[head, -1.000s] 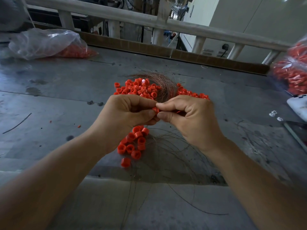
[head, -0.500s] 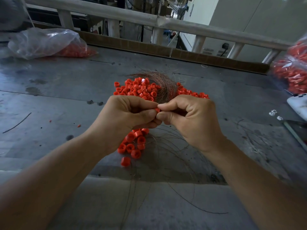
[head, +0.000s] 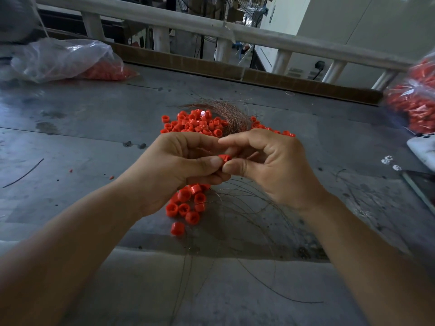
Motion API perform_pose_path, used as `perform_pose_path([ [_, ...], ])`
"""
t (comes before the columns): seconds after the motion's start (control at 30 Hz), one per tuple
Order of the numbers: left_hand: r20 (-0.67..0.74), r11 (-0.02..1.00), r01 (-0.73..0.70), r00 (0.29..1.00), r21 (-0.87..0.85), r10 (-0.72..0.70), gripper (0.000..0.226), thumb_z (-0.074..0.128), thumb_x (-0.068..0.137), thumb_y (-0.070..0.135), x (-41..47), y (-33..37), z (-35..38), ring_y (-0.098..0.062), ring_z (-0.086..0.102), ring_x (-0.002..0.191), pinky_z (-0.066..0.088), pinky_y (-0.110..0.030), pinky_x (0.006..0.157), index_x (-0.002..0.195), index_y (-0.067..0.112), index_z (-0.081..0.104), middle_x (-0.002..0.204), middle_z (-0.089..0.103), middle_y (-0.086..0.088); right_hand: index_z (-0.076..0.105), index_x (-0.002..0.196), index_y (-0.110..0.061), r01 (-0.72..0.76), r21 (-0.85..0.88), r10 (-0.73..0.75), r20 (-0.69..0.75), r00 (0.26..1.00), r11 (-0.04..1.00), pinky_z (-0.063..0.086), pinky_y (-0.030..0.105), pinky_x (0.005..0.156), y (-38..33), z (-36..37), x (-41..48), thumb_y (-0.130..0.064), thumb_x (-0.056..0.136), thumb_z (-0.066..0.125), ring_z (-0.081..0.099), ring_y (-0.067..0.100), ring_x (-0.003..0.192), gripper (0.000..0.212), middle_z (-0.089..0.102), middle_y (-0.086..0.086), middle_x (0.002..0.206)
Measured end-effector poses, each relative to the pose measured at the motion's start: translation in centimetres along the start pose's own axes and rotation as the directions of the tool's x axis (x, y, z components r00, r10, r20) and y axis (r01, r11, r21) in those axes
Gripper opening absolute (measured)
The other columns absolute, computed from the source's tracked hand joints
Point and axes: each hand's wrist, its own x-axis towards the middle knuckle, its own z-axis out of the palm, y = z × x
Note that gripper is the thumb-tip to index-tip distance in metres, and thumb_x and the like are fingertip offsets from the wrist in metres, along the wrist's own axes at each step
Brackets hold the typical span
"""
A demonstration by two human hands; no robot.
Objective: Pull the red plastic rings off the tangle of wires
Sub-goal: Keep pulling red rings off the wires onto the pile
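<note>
A small red ring [head: 224, 158], short and cylindrical, pinched between both thumbs.

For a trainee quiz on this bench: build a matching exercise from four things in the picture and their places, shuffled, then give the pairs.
Things
1. clear plastic bag
2. coil of copper wire
3. lone red ring
4. small heap of red rings

Places
A. pinched between left hand and right hand
B. on the table, just nearer than the hands
C. far left corner
D. beyond the hands, mid-table

Pairs: 1-C, 2-D, 3-A, 4-B
</note>
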Motion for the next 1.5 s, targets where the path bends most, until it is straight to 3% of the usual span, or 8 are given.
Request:
perform_pose_path([
  [0.1, 0.045, 0.999, 0.040, 0.998, -0.011, -0.039, 0.033, 0.064, 0.059, 0.009, -0.1, 0.0, -0.2, -0.018, 0.070, 0.066, 0.054, -0.019, 0.057, 0.091, 0.011, 0.068, 0.072, 0.071, -0.010, 0.056, 0.108, -0.028, -0.021, -0.042, 0.027, 0.166, 0.986, 0.999, 0.045, 0.013, 0.070, -0.1, -0.5, 0.1, -0.033, 0.071, 0.061, 0.056, 0.001, 0.082, 0.038, 0.057, -0.014, 0.086],
  [0.23, 0.087, 0.997, 0.071, 0.994, -0.021, -0.069, 0.044, 0.065, 0.059, 0.012, -0.3, 0.0, -0.1, -0.018, 0.069, 0.064, 0.054, -0.019, 0.055, 0.102, 0.009, 0.059, 0.071, 0.071, -0.010, 0.060, 0.092, -0.033, -0.004, -0.059, 0.019, 0.262, 0.965, 0.998, 0.040, 0.011, 0.069, -0.3, -0.9, 0.1, -0.036, 0.075, 0.058, 0.052, -0.001, 0.081, 0.017, 0.053, -0.013, 0.086],
  [0.4, 0.094, 0.999, 0.002, 0.996, -0.041, 0.002, 0.045, 0.063, 0.064, 0.018, -0.4, 0.3, 0.3, -0.022, 0.070, 0.069, 0.055, -0.021, 0.057, 0.108, 0.011, 0.056, 0.075, 0.071, -0.011, 0.063, 0.089, -0.017, 0.072, -0.133, -0.050, 0.164, 0.985, 0.988, 0.038, 0.009, 0.068, -0.3, -0.4, 0.1, -0.020, 0.079, 0.061, 0.048, -0.004, 0.075, 0.012, 0.049, -0.012, 0.081],
  [0.57, 0.053, 0.955, -0.179, 0.984, 0.237, 0.172, 0.062, 0.067, 0.059, 0.025, -0.8, 0.1, 1.0, -0.019, 0.070, 0.070, 0.055, -0.021, 0.062, 0.117, 0.028, 0.046, 0.081, 0.072, -0.008, 0.064, 0.082, -0.007, 0.087, -0.168, -0.064, 0.137, 0.989, 0.982, 0.039, 0.010, 0.065, -0.8, -0.3, -0.2, -0.012, 0.079, 0.062, 0.048, 0.000, 0.070, 0.006, 0.049, -0.009, 0.079],
  [0.8, 0.062, 0.958, -0.239, 0.971, 0.161, 0.232, 0.065, 0.069, 0.066, 0.023, -1.0, -0.1, 1.4, -0.017, 0.069, 0.065, 0.056, -0.024, 0.061, 0.124, 0.026, 0.041, 0.074, 0.071, -0.007, 0.062, 0.077, -0.006, 0.085, -0.143, -0.074, 0.084, 0.994, 0.986, 0.040, 0.013, 0.066, -1.1, 0.2, -0.4, -0.004, 0.078, 0.060, 0.049, 0.003, 0.071, 0.002, 0.050, -0.009, 0.077],
  [1.1, 0.029, 0.968, -0.200, 0.980, 0.149, 0.197, 0.063, 0.066, 0.062, 0.019, -0.8, 0.1, 1.3, -0.021, 0.070, 0.069, 0.054, -0.022, 0.062, 0.121, 0.024, 0.045, 0.075, 0.071, -0.008, 0.065, 0.083, -0.007, 0.081, -0.122, -0.076, 0.045, 0.996, 0.989, 0.039, 0.010, 0.066, -0.4, 0.2, -0.2, -0.010, 0.079, 0.063, 0.051, 0.003, 0.074, 0.006, 0.052, -0.008, 0.081],
  [1.33, 0.032, 0.987, -0.145, 0.989, 0.063, 0.143, 0.064, 0.078, 0.060, 0.010, -0.7, 0.4, 0.8, -0.023, 0.070, 0.072, 0.053, -0.021, 0.062, 0.117, 0.021, 0.051, 0.075, 0.071, -0.011, 0.062, 0.094, -0.021, 0.096, -0.062, -0.096, -0.007, 0.995, 0.993, 0.043, 0.012, 0.062, -0.3, -0.1, -0.1, -0.016, 0.074, 0.068, 0.056, 0.005, 0.076, 0.021, 0.056, -0.009, 0.083],
  [1.5, 0.028, 0.991, -0.136, 0.990, 0.000, 0.136, 0.049, 0.060, 0.067, 0.000, -0.6, 0.5, 0.4, -0.019, 0.070, 0.068, 0.054, -0.021, 0.061, 0.111, 0.021, 0.054, 0.074, 0.072, -0.008, 0.059, 0.103, -0.021, 0.092, -0.045, -0.093, -0.002, 0.996, 0.995, 0.045, 0.013, 0.066, -0.2, -0.3, 0.0, -0.017, 0.073, 0.068, 0.057, 0.004, 0.080, 0.032, 0.058, -0.011, 0.088],
])
